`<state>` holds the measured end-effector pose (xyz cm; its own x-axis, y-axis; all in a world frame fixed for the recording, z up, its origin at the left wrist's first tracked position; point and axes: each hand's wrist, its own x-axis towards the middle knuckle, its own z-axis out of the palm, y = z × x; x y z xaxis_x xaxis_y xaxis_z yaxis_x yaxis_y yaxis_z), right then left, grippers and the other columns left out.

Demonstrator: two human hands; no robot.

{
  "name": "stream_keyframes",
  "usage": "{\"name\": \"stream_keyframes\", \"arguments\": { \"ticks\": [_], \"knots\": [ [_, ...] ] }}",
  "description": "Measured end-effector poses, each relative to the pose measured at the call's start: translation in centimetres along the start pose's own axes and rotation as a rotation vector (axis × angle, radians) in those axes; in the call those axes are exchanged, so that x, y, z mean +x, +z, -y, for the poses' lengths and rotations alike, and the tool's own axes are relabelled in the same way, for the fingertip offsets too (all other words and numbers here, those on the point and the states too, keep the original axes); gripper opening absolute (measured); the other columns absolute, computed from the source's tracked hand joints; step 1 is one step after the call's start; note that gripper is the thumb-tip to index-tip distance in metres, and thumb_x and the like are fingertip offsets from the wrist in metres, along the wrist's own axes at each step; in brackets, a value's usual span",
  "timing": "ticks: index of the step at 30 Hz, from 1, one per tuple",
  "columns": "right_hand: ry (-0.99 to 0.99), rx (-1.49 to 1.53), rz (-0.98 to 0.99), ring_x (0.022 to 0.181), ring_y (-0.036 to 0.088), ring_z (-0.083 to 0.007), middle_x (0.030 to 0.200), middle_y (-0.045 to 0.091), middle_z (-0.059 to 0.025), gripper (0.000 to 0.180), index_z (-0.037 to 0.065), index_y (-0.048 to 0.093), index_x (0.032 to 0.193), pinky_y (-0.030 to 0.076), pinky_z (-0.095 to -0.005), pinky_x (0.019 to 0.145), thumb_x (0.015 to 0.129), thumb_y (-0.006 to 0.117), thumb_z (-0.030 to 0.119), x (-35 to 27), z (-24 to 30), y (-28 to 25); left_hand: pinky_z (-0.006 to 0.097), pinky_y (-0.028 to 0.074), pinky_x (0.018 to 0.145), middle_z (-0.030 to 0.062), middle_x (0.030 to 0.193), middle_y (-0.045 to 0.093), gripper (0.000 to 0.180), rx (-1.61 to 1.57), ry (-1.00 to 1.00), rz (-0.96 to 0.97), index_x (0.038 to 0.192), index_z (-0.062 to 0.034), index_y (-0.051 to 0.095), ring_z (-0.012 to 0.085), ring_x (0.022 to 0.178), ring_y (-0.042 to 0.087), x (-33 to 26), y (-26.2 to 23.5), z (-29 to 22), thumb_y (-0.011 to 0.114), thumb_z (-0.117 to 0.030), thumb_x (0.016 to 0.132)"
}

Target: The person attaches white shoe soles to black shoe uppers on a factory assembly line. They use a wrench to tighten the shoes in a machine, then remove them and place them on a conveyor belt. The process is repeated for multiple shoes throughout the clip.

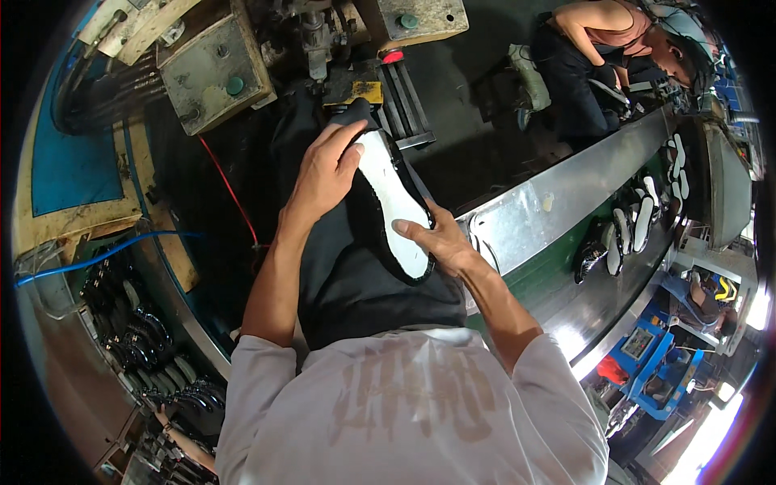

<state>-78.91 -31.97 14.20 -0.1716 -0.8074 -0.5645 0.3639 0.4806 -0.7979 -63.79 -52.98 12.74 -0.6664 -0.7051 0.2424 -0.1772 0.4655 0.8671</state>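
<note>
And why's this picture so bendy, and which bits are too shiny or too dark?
Head view: black corners, and straight edges curve near the rim because the lens is a fisheye; head view: shine on the metal rail and a washed-out white glare at lower right; head view: the floor is gloomy, but the white sole looks bright, its outline clear.

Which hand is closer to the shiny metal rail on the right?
Right. The right hand is just left of the metal rail; the left hand is farther left, across the shoe.

Right fingers point(437, 215) partly hidden behind white-soled shoe point(391, 190), machine point(317, 39) cut off by top edge
</note>
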Motion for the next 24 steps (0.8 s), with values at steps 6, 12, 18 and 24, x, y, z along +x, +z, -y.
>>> {"name": "stream_keyframes", "arguments": {
  "ticks": [6,12,18,24],
  "knots": [
    [-0.271,-0.866,-0.155,0.133,0.059,-0.0425,0.159,0.040,-0.0358,0.096,0.006,0.040,0.164,0.054,-0.0459,0.109,0.087,0.090,0.034,-1.4,3.4,1.2,0.048,0.049,0.070,0.0230,0.088,0.066,0.018,0.223,-0.058,-0.066,0.099,0.0031,0.069,0.0438,0.080,0.065,1.7,2.4,4.4,0.067,-0.014,0.103],
    [-0.472,-1.446,-0.078,0.131,0.048,-0.0542,0.172,0.009,-0.0376,0.094,0.039,0.048,0.162,0.058,-0.0533,0.103,0.079,0.088,0.020,-3.6,2.1,1.7,0.051,0.047,0.071,0.0267,0.088,0.061,0.023,0.181,-0.002,0.034,0.093,0.0050,0.060,0.0481,0.082,0.063,3.3,2.3,5.7,0.065,-0.015,0.104],
    [-0.561,-1.355,-0.047,0.124,0.051,-0.0515,0.172,0.009,-0.0372,0.080,0.036,0.062,0.152,0.059,-0.0531,0.100,0.078,0.087,0.017,-2.6,1.6,0.1,0.052,0.045,0.069,0.0273,0.082,0.059,0.028,0.108,-0.153,0.053,0.087,0.0062,0.058,0.0511,0.081,0.061,3.1,1.6,5.3,0.066,-0.016,0.103],
    [-0.566,-1.233,-0.042,0.130,0.052,-0.0547,0.170,0.016,-0.0382,0.073,0.034,0.066,0.149,0.054,-0.0556,0.107,0.081,0.088,0.021,-2.2,4.0,-1.0,0.041,0.053,0.074,0.0121,0.087,0.071,0.033,-0.233,-0.472,0.214,0.102,0.0029,0.069,0.0299,0.080,0.067,4.3,-0.3,5.8,0.063,-0.028,0.110]
  ]
}}
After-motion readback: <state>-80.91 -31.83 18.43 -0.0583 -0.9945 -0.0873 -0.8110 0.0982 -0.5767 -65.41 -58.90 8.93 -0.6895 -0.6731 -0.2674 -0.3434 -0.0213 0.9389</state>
